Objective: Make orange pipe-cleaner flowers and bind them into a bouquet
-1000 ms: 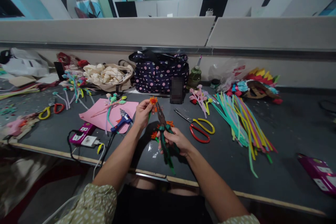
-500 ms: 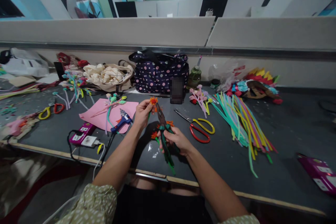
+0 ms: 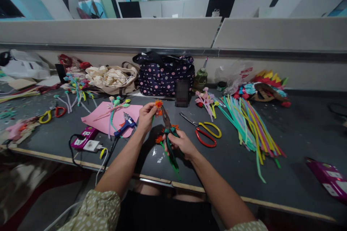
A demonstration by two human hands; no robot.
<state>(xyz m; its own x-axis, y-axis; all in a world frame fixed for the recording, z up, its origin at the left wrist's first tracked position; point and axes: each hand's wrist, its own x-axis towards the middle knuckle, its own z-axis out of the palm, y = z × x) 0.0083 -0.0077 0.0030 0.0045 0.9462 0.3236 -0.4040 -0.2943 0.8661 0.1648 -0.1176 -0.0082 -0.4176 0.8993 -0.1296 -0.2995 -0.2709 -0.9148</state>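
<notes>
My left hand [image 3: 147, 116] pinches a small orange flower [image 3: 158, 103] of pipe cleaner, with a bit of green beneath it. My right hand [image 3: 182, 144] is wrapped round dark green-handled pliers [image 3: 168, 128], whose jaws point up and reach the flower's right side. Whether the jaws grip it is too small to tell. Another orange flower [image 3: 159, 139] with a green stem lies on the table below, partly behind the pliers. Red-and-yellow-handled scissors [image 3: 207, 134] lie right of my right hand.
A blue glue gun [image 3: 125, 127] rests on pink paper [image 3: 100, 117] at the left. Behind stand a dotted bag [image 3: 162, 75] and a dark phone [image 3: 181, 93]. Coloured pipe cleaners [image 3: 251, 126] spread at the right. A purple box with a white plug [image 3: 86, 139] sits near the front edge.
</notes>
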